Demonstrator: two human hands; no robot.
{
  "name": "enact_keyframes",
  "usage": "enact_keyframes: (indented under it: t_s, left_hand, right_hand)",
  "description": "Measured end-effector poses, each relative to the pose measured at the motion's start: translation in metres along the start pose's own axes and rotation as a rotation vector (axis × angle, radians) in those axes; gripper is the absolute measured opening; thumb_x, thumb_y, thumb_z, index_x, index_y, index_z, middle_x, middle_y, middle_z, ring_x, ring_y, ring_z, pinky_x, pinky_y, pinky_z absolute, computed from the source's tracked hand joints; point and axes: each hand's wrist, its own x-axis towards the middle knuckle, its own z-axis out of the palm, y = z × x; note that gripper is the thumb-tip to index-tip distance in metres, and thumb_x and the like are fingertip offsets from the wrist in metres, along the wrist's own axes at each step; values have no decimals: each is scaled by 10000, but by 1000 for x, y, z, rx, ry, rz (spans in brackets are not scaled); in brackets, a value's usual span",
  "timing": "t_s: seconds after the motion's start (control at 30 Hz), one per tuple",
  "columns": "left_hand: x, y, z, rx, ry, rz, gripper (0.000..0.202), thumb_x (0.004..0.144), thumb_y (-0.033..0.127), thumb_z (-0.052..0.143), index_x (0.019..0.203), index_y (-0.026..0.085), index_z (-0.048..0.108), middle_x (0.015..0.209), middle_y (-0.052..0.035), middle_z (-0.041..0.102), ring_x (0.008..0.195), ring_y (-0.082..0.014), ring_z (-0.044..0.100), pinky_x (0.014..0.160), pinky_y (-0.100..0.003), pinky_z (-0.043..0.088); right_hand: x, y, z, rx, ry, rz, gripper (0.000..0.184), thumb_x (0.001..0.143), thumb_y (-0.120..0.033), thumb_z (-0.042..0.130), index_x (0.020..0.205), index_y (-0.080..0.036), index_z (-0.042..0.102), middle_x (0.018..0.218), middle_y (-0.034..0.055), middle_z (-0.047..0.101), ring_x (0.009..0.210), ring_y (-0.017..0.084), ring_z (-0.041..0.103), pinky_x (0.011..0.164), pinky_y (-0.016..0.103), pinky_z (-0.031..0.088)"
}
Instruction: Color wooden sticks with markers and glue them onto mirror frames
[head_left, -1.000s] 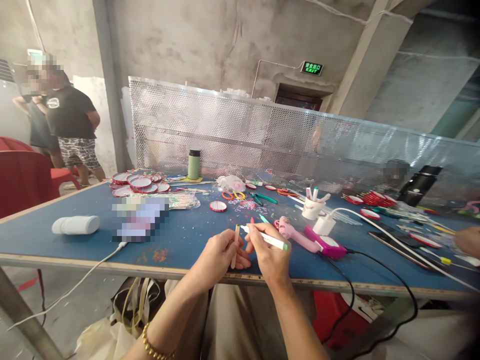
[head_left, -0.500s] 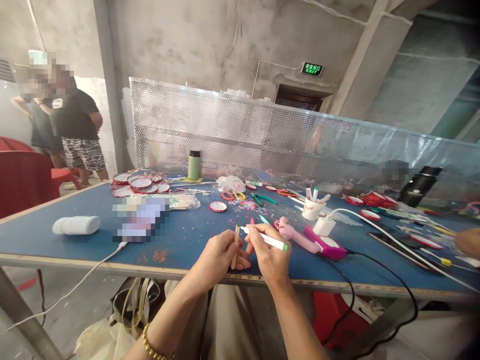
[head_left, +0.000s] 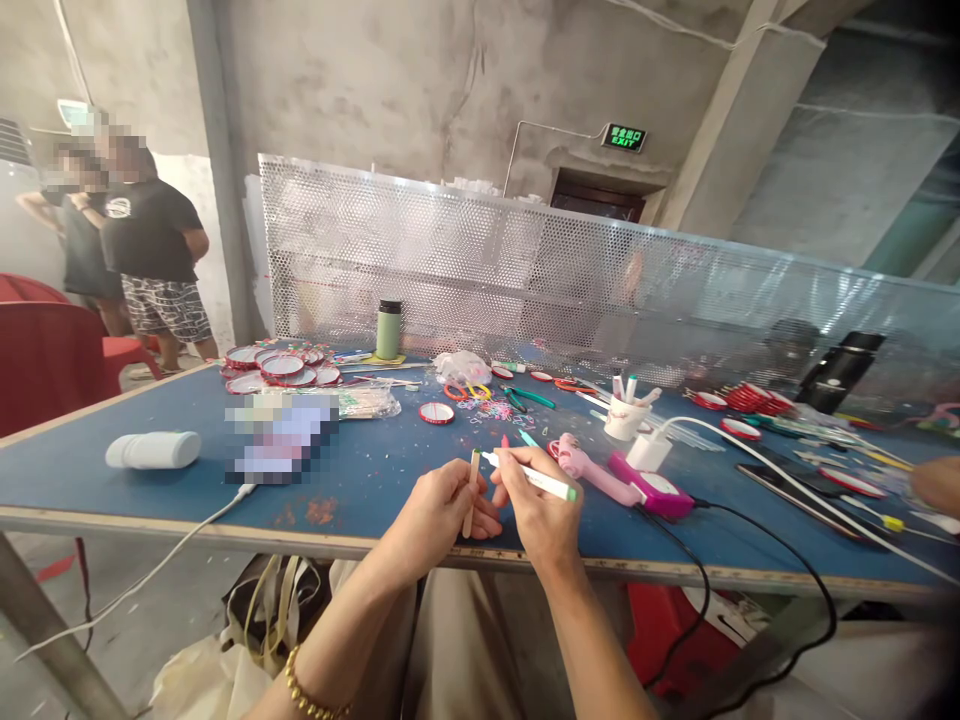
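My left hand (head_left: 444, 505) is closed on a flat wooden craft stick (head_left: 470, 510), held upright at the table's front edge. Green colour shows at the top end of the stick. In my right hand (head_left: 541, 510) is a white marker pen (head_left: 549, 483) with a green end, gripped like a writing tool. Its tip points left and meets the top of the stick, or lies very close to it. Just beyond my right hand lie a pink pen (head_left: 505, 441) and a teal pen (head_left: 528, 438).
Right of my hands are a pink handheld device (head_left: 600, 475), a magenta power block (head_left: 651, 487) and a paper cup (head_left: 624, 418) of pens. Scissors (head_left: 466, 391), pliers (head_left: 529, 399) and red-rimmed discs (head_left: 282, 367) lie further back. A white bottle (head_left: 154, 451) rests at left. Another person's hand (head_left: 937, 485) shows at right.
My hands, the stick and the marker hold almost the same position. In the background at left, the standing people have shifted slightly.
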Motion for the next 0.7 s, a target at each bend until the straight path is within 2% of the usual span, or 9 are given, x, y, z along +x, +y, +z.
enact_keyframes:
  t_s: [0.7]
  left_hand:
    - [-1,4,1,7,4,-13,259,916,431,517,856,180,491,768,-69,704,695,-204,745,648,-307,593]
  right_hand:
    - [0,-2,0,-6,-1,-10,229,918,-337,611,748,-189,650,500,-52,587,406,91,545,478,211,466]
